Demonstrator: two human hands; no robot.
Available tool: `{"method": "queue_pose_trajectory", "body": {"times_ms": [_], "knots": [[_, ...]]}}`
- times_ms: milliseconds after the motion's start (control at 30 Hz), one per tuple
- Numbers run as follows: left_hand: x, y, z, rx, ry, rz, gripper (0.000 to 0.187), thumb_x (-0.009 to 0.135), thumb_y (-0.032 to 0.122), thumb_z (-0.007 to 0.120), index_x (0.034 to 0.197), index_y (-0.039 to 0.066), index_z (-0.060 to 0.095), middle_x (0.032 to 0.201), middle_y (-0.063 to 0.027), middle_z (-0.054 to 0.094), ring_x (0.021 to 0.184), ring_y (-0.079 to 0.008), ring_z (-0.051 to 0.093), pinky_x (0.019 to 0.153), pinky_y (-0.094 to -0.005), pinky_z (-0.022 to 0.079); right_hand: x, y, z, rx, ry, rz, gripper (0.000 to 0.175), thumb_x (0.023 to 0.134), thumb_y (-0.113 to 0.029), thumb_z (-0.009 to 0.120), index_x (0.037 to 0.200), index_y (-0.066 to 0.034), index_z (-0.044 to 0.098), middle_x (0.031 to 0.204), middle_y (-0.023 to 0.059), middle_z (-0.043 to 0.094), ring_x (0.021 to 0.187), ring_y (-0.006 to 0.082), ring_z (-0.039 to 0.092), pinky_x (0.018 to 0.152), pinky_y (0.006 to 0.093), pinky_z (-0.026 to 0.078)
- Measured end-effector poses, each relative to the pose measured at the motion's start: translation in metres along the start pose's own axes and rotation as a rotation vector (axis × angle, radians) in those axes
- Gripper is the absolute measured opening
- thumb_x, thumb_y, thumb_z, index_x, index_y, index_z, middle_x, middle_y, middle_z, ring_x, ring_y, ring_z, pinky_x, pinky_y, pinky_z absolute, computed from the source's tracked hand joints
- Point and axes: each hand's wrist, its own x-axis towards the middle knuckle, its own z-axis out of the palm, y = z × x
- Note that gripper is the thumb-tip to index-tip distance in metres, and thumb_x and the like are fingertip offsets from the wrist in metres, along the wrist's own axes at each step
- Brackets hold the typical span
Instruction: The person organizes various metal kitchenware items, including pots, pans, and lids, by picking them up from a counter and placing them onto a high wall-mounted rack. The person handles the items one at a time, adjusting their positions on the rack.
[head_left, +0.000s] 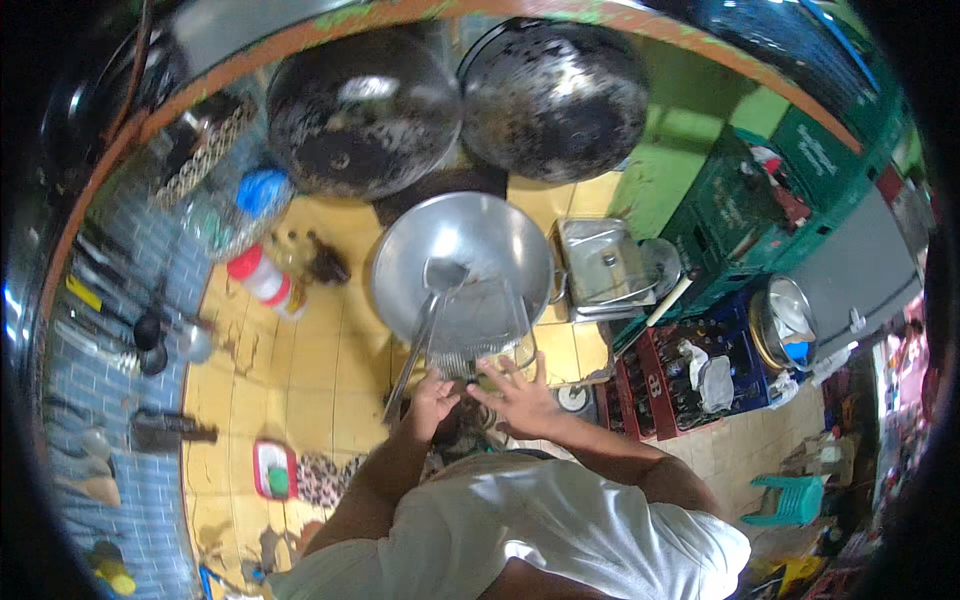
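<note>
A large metal wok (480, 217) stands on the yellow tiled counter before me. A rectangular metal mesh basket (480, 315) leans in its near side, its lower end reaching over the rim toward me. A metal ladle (444, 276) rests in the wok, and its long handle slants out past my left hand. At the lower left corner of the basket is my left hand (433, 405), fingers partly bent; whether it grips anything is unclear. My right hand (521, 401) spreads its fingers by the basket's lower right edge, with nothing visibly held.
Two blackened woks (364, 120) hang or lean at the back. Square metal pans (604, 259) sit right of the wok. A red-lidded jar (262, 277) stands to the left. Utensils (154, 337) hang on the blue tiled wall. Green crates (727, 210) and bottle crates (675, 375) are at right.
</note>
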Motion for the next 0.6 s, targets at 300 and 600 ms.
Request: {"method": "queue_pose_trajectory", "body": {"times_ms": [300,600], "knots": [[0.014,0.044,0.094,-0.257,-0.107,0.104,0.011,0.098,0.01,0.057,0.105,0.008,0.05,0.109,-0.0146,0.064,0.109,-0.0356,0.063,0.098,-0.0605,0.05,0.029,0.037,-0.104,-0.097,0.148,0.17,0.094,0.068,-0.042,0.081,0.151,-0.0351,0.038,0.16,0.0082,0.029,0.147,0.0369,0.025,0.103,0.0823,0.014],[-0.138,0.098,0.184,0.126,-0.415,0.206,0.021,0.101,0.015,0.056,0.117,0.001,0.052,0.108,-0.0176,0.065,0.104,-0.0347,0.067,0.092,-0.0527,0.055,0.041,0.082,-0.102,-0.333,0.572,0.081,0.059,0.091,-0.024,0.053,0.148,-0.0396,0.044,0.148,0.0109,0.048,0.12,0.0398,0.058,0.101,0.0632,0.043]]}}
